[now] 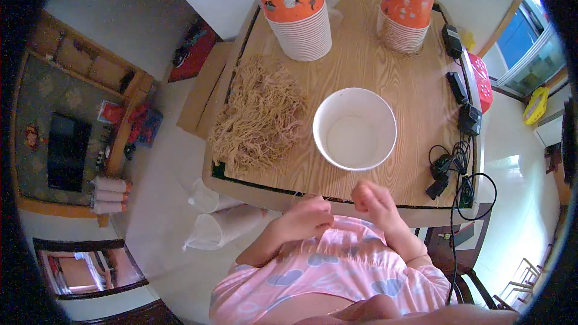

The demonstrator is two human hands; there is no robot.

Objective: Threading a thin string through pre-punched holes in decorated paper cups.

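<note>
- Wooden worktop [367, 72] carries a noodle pile [260, 114] and a white paper bowl [354, 128].
- Both hands, left [308, 216] and right [374, 200], hover at its near edge, pinching a thin strand.

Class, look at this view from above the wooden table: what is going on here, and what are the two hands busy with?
A person in a pink top sits at a wooden table. Both hands are at its near edge, the left hand and right hand close together, seemingly pinching a thin strand between them. An empty white paper bowl stands just beyond them, a heap of pale noodle-like strands to its left, and two stacks of orange paper bowls at the far side.
</note>
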